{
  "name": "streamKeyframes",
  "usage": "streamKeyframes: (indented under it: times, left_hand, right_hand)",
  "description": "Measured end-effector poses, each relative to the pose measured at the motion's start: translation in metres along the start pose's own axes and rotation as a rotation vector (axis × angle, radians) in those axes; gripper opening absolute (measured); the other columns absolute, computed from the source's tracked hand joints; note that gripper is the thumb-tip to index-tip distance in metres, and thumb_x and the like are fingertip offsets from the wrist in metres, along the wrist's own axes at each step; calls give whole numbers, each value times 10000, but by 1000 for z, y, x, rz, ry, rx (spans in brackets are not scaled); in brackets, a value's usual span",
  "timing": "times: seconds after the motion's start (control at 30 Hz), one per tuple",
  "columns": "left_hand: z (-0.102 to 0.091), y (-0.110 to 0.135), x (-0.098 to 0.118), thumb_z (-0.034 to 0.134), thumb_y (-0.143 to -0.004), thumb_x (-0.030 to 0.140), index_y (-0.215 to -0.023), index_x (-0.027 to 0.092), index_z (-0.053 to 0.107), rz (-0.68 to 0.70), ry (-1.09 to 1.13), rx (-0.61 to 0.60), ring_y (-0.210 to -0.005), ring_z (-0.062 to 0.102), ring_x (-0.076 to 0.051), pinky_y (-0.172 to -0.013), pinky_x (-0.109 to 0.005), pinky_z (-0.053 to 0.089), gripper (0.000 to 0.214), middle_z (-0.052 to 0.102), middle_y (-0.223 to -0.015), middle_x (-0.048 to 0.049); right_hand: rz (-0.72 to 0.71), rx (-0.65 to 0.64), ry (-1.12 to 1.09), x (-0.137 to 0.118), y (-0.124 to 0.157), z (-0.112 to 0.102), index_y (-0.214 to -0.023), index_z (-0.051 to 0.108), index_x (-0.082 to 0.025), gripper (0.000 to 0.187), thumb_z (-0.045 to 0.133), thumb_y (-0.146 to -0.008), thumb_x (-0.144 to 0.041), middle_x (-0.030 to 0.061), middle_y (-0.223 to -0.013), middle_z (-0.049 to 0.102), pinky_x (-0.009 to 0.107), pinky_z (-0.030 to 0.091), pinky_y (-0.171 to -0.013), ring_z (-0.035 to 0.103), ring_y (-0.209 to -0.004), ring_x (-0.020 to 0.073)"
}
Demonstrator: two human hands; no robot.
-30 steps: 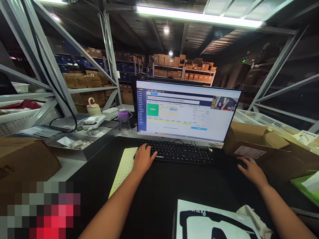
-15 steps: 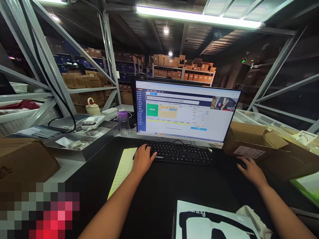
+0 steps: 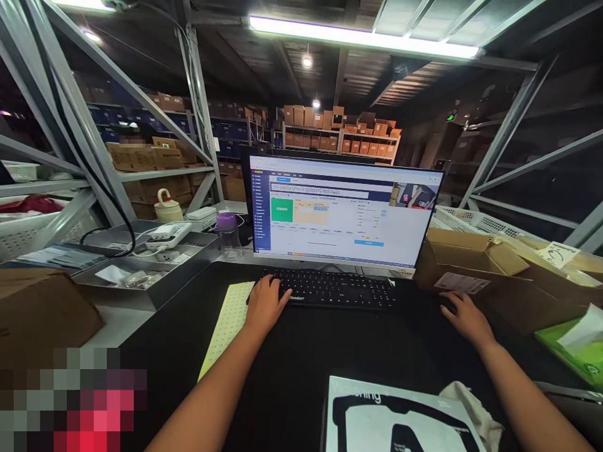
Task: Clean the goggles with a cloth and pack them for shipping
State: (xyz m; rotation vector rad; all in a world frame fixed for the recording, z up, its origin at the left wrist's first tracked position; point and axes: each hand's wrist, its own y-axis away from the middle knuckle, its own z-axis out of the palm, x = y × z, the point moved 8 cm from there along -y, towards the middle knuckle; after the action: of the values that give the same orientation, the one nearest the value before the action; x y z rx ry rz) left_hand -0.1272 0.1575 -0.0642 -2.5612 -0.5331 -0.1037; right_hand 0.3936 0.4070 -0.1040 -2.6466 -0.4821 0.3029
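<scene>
The left hand [image 3: 266, 306] rests curved, fingers loosely spread, on the left end of a slim black keyboard [image 3: 342, 289], whose long axis runs crosswise ahead of the hands, closer to the left; the right hand [image 3: 466, 319] lies cupped well to its right, over something dark [image 3: 446, 305], too hidden to tell what

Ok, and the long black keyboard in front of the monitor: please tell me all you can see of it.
Long, low and black, the keyboard has a matte, plastic-looking case and rows of black keys, with a small printed brand word near its front edge. It lies flat on a black desk surface, below the monitor. The left hand rests on its left end.
</scene>
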Motion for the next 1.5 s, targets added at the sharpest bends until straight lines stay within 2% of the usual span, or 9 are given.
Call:
streamKeyframes:
  times: [0.67,1.07,1.5]
  left_hand:
    - [2,-1,-2,458,-957,437,-1158,100,650,11,-4,16,-1213,560,-349,-1043,-466,452,437,570,-1322,-210]
    - [4,-1,-2,449,-962,444,-1167,107,644,10,-6,1,-1223,552,-349,-1043,-468,453,441,563,-1330,-202]
    - [5,-2,-3,435,-957,468,-1155,119,649,14,-18,14,-1221,556,-336,-1044,-455,449,455,571,-1324,-197]
  right_hand:
    - [12,-15,-7,0,1,1,-1249,633,-259,435,431,-911,-443,103,-1288,543,414,528,-932,627,-1129,290]
    - [-1,1,-23,0,3,-1,-1239,627,-278,410,456,-902,-437,84,-1277,561,398,542,-883,638,-1101,274]
    - [19,12,-29,2,2,-3,-1232,649,-252,433,482,-876,-432,105,-1272,572,418,555,-859,654,-1066,292]
